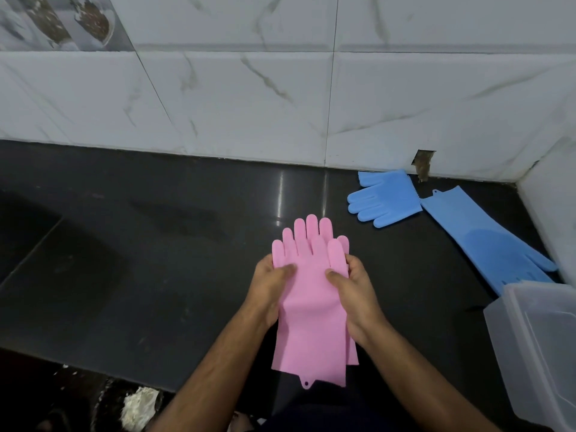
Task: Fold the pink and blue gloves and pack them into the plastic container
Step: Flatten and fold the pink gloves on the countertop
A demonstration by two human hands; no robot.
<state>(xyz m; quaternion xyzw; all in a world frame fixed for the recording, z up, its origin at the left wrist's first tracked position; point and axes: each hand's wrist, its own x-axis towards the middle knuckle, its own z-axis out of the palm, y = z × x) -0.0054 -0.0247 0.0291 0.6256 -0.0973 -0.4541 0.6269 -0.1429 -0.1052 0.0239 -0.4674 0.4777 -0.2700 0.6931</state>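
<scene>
Pink gloves [311,307] stacked for one fold: your left hand [268,285] & right hand [355,288] pinch them, thumbs on top, above tabletop [156,244].

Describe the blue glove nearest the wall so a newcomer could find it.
On the black stone counter, look to the far right by the white marble-tiled wall. The folded blue silicone glove lies there; its neighbouring blue silicone glove stretches flat toward the clear plastic container.

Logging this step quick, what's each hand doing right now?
Left hand: closed on the pink gloves, thumb on top.
Right hand: closed on the same pink gloves, thumb on top.
</scene>
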